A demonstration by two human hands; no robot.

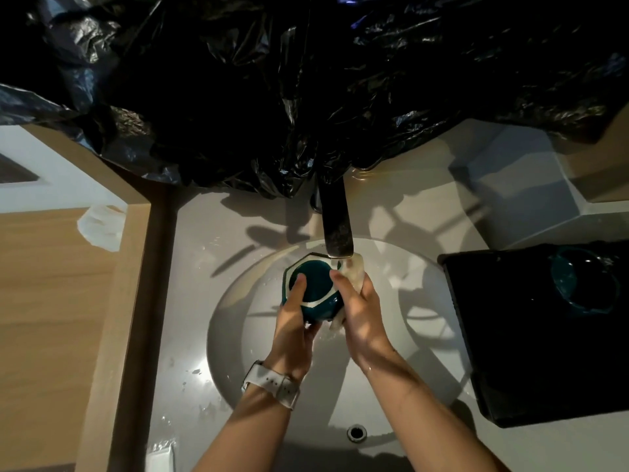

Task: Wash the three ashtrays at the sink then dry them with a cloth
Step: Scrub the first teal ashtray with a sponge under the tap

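Ashtray held under the tap, both hands on it

Ashtray (pixel 311 291), teal with a pale hexagonal rim, sits between the two hands over the sink (pixel 391 379), just below the dark tap (pixel 335 226). The left hand (pixel 294 323) grips it from the near-left side, thumb laid across the bowl. The right hand (pixel 360 310) holds a pale cloth (pixel 352 270) against its right edge, fingers curled round the cloth. The bowl opening tilts up towards the camera; being hexagonal, it has no clear long axis. A second ashtray (pixel 583 279) rests on the black tray (pixel 531 335), well to the right, nearer the right hand.
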